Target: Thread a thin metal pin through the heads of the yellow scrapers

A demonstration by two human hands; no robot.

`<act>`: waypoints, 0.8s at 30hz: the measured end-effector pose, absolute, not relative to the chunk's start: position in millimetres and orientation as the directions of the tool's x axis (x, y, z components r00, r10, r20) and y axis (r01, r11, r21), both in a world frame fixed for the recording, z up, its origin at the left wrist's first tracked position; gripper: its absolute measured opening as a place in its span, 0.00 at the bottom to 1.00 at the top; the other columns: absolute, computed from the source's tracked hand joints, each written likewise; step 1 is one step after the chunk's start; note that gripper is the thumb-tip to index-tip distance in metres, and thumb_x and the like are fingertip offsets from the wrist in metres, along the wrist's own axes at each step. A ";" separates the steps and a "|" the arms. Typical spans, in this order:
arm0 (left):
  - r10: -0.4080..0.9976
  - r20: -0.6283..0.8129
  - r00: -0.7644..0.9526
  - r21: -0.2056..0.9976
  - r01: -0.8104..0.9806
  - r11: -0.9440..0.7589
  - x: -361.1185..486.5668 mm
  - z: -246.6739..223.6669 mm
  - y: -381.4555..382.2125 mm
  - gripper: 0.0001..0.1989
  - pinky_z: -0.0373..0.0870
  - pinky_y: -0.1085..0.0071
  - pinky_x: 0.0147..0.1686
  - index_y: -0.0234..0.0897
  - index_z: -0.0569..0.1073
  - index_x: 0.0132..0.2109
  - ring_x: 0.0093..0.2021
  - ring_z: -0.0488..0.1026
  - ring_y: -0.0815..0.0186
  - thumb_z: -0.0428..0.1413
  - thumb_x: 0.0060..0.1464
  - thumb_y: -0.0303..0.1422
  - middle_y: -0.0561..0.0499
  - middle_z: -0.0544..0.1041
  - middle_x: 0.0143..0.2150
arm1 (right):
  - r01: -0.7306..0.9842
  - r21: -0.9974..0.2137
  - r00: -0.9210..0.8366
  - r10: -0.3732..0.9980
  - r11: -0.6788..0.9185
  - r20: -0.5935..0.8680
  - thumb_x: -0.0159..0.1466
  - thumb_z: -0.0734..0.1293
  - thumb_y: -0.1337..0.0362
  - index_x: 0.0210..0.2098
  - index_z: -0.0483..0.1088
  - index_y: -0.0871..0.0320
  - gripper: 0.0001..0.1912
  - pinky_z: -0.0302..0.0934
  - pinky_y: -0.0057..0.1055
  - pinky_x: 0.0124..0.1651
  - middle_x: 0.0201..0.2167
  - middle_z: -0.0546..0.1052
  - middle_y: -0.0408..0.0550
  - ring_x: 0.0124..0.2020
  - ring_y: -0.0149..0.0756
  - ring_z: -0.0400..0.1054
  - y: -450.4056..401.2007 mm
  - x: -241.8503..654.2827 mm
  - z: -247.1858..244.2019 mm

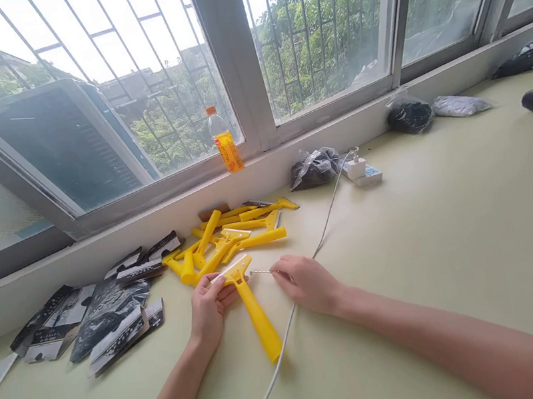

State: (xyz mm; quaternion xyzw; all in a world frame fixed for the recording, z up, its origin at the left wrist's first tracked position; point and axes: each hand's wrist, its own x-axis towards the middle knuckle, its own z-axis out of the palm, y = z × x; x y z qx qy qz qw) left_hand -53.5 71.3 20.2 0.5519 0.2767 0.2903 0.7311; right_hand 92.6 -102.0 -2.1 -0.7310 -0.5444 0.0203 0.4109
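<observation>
A yellow scraper (258, 315) with a wide head and a thick handle is held at its head by my left hand (209, 308), the thumb on top. Its handle points down toward the front. My right hand (304, 282) pinches a thin metal rod (260, 272), whose far tip lies close to the right side of the scraper's head; whether they touch is unclear. Just behind my hands is a pile of yellow scrapers (257, 239) on the pale green table (407, 258).
Black-and-white card packages (121, 337) and a black plastic bag (107, 312) lie at left. A white cable (271, 387) crosses the table to a white charger (356, 167). An orange-capped bottle (226, 145) stands on the sill. Bagged dark items (315, 168) sit along the wall.
</observation>
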 end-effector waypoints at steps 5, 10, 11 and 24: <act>0.730 -0.169 0.662 0.963 -0.045 0.264 -52.5 24.4 63.9 0.11 0.79 0.56 0.45 0.35 0.67 0.41 0.43 0.83 0.51 0.61 0.53 0.27 0.37 0.83 0.39 | 0.715 -0.698 0.444 0.757 0.024 0.480 0.71 0.60 0.66 0.39 0.75 0.59 0.11 0.58 0.30 0.37 0.34 0.76 0.48 0.33 0.33 0.66 -103.3 93.6 -0.8; 0.665 -0.263 0.699 0.939 0.026 0.344 -49.1 27.5 43.8 0.06 0.80 0.62 0.44 0.33 0.69 0.42 0.42 0.83 0.54 0.58 0.57 0.24 0.36 0.83 0.42 | 0.743 -0.662 0.363 0.769 0.102 0.527 0.71 0.60 0.67 0.35 0.72 0.58 0.11 0.57 0.29 0.34 0.30 0.72 0.45 0.30 0.32 0.62 -102.8 90.9 -0.1; 0.655 -0.268 0.707 0.936 0.030 0.350 -48.7 28.0 40.7 0.05 0.80 0.63 0.43 0.33 0.69 0.42 0.42 0.83 0.55 0.57 0.58 0.24 0.36 0.83 0.42 | 0.748 -0.655 0.352 0.775 0.105 0.526 0.71 0.61 0.68 0.34 0.71 0.58 0.10 0.56 0.29 0.34 0.30 0.71 0.45 0.30 0.32 0.61 -102.7 90.5 -0.5; 0.641 -0.273 0.717 0.928 0.021 0.371 -46.8 28.7 41.1 0.04 0.80 0.63 0.41 0.34 0.69 0.43 0.41 0.83 0.56 0.54 0.61 0.27 0.39 0.82 0.41 | 0.739 -0.653 0.280 0.807 0.164 0.520 0.70 0.62 0.70 0.36 0.73 0.58 0.09 0.57 0.27 0.36 0.31 0.71 0.44 0.31 0.31 0.62 -104.6 87.3 0.9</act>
